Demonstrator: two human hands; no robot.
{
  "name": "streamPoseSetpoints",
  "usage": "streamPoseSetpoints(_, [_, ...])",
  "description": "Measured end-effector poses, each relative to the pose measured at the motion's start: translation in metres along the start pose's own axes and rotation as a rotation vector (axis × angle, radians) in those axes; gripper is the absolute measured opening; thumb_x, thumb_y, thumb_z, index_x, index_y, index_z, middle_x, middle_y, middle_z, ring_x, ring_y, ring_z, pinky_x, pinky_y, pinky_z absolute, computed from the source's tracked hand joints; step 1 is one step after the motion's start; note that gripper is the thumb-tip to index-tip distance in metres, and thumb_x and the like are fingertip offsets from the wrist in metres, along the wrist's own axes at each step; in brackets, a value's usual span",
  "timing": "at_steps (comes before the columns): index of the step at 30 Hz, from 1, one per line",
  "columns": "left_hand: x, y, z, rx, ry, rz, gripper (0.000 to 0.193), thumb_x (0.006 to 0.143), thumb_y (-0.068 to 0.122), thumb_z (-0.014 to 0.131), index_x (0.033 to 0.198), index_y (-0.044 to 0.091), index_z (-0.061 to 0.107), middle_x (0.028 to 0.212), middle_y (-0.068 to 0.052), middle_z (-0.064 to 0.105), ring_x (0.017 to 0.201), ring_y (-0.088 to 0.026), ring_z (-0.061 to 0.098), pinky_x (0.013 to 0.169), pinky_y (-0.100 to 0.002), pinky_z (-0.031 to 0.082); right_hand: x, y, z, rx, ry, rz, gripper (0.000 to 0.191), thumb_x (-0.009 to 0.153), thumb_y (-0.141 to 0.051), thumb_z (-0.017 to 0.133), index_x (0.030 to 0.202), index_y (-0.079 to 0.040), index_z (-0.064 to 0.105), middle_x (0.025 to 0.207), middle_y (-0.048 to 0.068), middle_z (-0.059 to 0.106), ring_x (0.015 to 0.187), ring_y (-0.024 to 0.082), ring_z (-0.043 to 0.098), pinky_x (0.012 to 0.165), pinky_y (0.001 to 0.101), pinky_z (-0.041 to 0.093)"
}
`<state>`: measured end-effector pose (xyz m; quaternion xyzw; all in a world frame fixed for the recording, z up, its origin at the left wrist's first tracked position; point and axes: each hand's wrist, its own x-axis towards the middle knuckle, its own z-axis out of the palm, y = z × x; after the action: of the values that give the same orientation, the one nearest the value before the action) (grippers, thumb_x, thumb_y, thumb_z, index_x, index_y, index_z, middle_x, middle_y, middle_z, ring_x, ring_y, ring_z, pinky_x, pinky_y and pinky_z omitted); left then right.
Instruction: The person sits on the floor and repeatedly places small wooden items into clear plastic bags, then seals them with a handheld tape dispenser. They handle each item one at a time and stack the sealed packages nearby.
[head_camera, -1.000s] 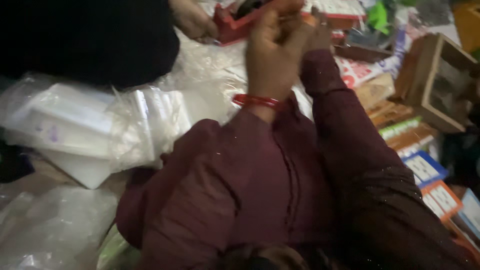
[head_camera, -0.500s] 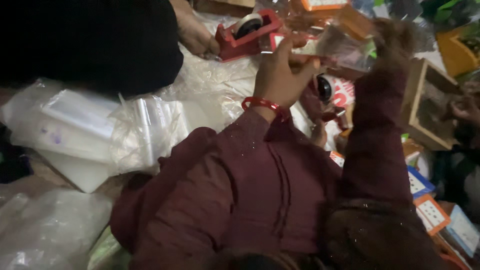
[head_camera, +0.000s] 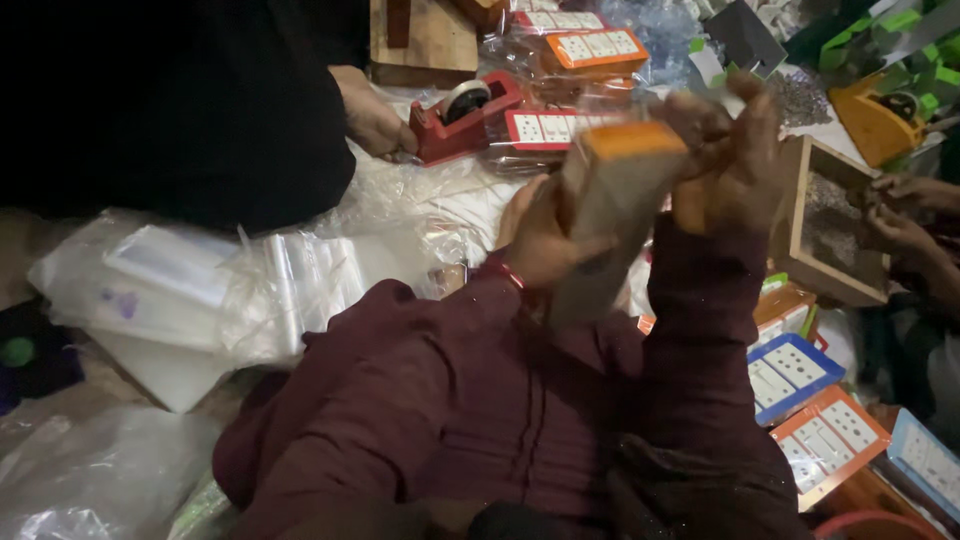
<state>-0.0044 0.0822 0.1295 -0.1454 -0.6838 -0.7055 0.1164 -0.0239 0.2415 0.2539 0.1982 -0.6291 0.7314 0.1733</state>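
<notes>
Overhead, orange-edged flat pack (head_camera: 612, 215) between both hands (head_camera: 545, 240) (head_camera: 725, 165).

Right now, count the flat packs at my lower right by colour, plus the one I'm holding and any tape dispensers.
Blue pack: 1
Orange pack: 1
Pale blue pack: 1
Orange-topped pack, held by left hand and right hand: 1
Red tape dispenser: 1
Total: 5, leaving out packs mostly hidden by the sleeve.

Dim warm light, dark shadowed edges, motion-blurred centre
</notes>
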Motion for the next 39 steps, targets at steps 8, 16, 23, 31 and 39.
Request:
streamPoseSetpoints(8, [0.029,-0.006,-0.029,-0.663,0.196,-0.268,0.052,0.08,0.007,0.085,0.125,-0.005,0.062,0.109,-0.013,0.072,0.097,-0.025,0.071,0.085,-0.038,0.062,0.017,0.124,-0.022,0.226,-0.249,0.667,0.085,0.102,-0.067,0.025,0.15,-0.001,0.052,0.136,0.014,0.066,0.12,0.027,0.064,0.111,0.044,0.047])
streamPoseSetpoints(16, [0.034,-0.002,-0.038,-0.453,0.067,-0.244,0.074,0.075,0.009,0.088,0.139,0.001,0.051,0.122,-0.011,0.071,0.109,-0.022,0.07,0.093,-0.036,0.06,-0.01,0.14,-0.004,0.362,-0.282,0.588,0.078,0.105,-0.061,0.028,0.159,-0.005,0.035,0.154,0.011,0.051,0.139,0.028,0.051,0.119,0.0415,0.039])
streamPoseSetpoints(23, [0.04,0.004,-0.048,0.012,0.086,-0.19,0.077,0.07,0.021,0.092,0.134,0.0,0.055,0.121,-0.014,0.072,0.109,-0.024,0.071,0.092,-0.035,0.059,-0.01,0.119,0.012,0.302,-0.262,0.323,0.066,0.115,-0.048,0.046,0.163,-0.005,0.033,0.163,0.011,0.044,0.152,0.025,0.043,0.129,0.0414,0.036])
streamPoseSetpoints(31, [0.042,-0.009,-0.051,0.152,0.1,-0.241,0.078,0.068,0.034,0.094,0.13,0.003,0.058,0.119,-0.014,0.074,0.109,-0.025,0.073,0.095,-0.037,0.057,-0.025,0.153,0.006,0.437,-0.189,0.574,0.07,0.112,-0.054,0.036,0.162,-0.005,0.035,0.156,0.012,0.05,0.14,0.026,0.047,0.12,0.0418,0.038])
streamPoseSetpoints(39, [0.061,-0.017,-0.056,0.485,-0.035,-0.519,0.098,0.072,0.039,0.084,0.153,0.012,0.034,0.112,-0.02,0.075,0.1,-0.035,0.075,0.091,-0.043,0.059,-0.015,0.146,0.01,0.719,-0.251,0.437,0.067,0.111,-0.047,0.045,0.163,-0.009,0.031,0.164,0.012,0.041,0.151,0.028,0.046,0.129,0.0444,0.039])
